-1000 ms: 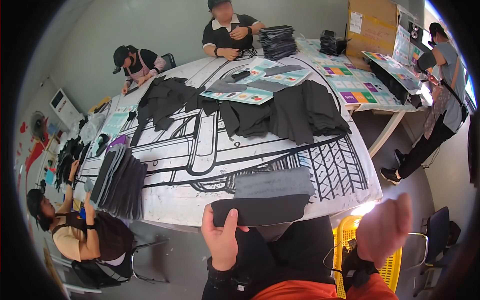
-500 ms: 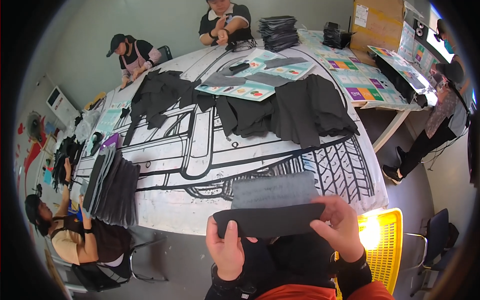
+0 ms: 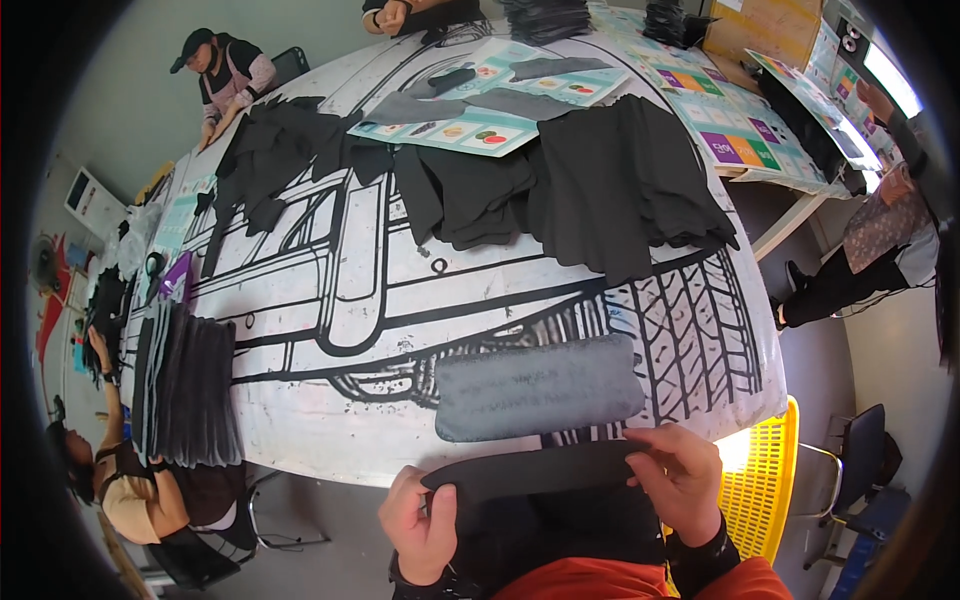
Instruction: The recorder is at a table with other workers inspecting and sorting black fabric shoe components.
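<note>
I hold a long black fabric piece [image 3: 545, 470] stretched flat between both hands at the near edge of the table. My left hand [image 3: 420, 520] grips its left end and my right hand [image 3: 685, 478] pinches its right end. Just beyond it a grey padded rectangle [image 3: 540, 388] lies flat on the table [image 3: 380, 300], which is covered with a white sheet bearing a black line drawing. Farther out lie heaps of black garments [image 3: 590, 185].
A stack of dark fabric pieces [image 3: 190, 385] sits at the table's left edge beside a seated person [image 3: 130, 490]. Other people work at the far left [image 3: 225, 75] and right [image 3: 890, 230]. Printed colour sheets [image 3: 470, 125] lie at the back. A yellow crate [image 3: 765, 480] stands on the floor to my right.
My right hand came down from the right and took hold of the black piece's right end. Both hands now hold it lower, off the table, leaving the grey rectangle uncovered.
</note>
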The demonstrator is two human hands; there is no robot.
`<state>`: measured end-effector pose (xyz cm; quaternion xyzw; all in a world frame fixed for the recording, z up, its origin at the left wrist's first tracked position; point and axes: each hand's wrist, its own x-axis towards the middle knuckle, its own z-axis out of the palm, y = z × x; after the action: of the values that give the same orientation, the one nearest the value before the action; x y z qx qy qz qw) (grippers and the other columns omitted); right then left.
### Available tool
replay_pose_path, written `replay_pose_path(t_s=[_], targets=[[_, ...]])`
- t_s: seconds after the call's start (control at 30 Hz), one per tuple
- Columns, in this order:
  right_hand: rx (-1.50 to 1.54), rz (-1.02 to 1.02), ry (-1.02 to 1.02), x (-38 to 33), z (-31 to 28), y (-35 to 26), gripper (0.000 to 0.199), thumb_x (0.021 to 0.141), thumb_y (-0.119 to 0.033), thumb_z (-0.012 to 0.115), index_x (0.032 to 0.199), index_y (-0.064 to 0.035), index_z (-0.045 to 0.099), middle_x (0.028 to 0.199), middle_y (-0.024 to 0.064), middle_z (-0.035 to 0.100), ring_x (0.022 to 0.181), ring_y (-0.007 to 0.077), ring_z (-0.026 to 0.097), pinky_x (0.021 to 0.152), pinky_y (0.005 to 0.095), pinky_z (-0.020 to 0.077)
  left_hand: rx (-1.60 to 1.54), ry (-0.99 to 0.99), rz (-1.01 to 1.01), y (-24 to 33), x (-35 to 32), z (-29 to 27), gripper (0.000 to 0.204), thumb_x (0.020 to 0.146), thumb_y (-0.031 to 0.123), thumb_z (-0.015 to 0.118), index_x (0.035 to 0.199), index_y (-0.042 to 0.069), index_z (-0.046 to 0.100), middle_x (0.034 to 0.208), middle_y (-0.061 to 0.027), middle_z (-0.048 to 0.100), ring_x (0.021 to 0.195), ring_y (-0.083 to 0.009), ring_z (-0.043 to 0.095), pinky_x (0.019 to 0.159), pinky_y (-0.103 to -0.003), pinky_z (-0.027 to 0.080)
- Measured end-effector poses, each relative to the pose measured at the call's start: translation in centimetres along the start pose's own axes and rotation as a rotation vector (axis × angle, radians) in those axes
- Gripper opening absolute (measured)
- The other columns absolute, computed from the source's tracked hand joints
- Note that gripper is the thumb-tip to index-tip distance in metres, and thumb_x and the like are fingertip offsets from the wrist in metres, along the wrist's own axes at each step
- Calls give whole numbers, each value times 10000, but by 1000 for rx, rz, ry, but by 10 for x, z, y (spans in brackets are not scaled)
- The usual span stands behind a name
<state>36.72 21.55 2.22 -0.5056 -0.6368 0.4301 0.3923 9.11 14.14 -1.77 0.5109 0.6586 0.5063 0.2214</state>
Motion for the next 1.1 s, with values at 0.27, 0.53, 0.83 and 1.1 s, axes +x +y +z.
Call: replay_pose_path(t_s=[0.27, 0.53, 0.83, 1.1], targets=[[36, -173, 38, 18, 0, 4, 267, 843, 126, 720, 1088, 20, 718, 934, 136, 726, 645, 161, 693, 575, 245, 524, 17, 96, 133, 1, 24, 1, 293, 842, 175, 815, 792, 10, 578, 753, -90, 587, 650, -221, 517, 562, -309, 379], [20, -182, 231, 27, 11, 25, 305, 840, 124, 734, 1120, 10, 694, 831, 35, 669, 652, 81, 596, 570, 217, 469, 192, 12, -52, 18, 44, 14, 278, 876, 86, 742, 777, 11, 493, 728, -76, 480, 658, -213, 425, 600, -332, 338], [-242, -191, 197, 61, 12, 21, 247, 801, 116, 732, 1009, -16, 753, 855, 61, 688, 641, 110, 598, 558, 233, 457, 217, -129, -45, 16, 73, 17, 193, 921, 68, 687, 831, 15, 525, 764, -87, 495, 745, -231, 456, 697, -333, 380], [-148, -89, 239, 65, 18, 26, 256, 768, 82, 792, 998, -26, 758, 858, 51, 681, 641, 89, 576, 563, 218, 445, 263, 11, -61, 3, 80, 35, 179, 869, 46, 761, 827, 45, 587, 758, -44, 542, 741, -211, 485, 752, -341, 390]])
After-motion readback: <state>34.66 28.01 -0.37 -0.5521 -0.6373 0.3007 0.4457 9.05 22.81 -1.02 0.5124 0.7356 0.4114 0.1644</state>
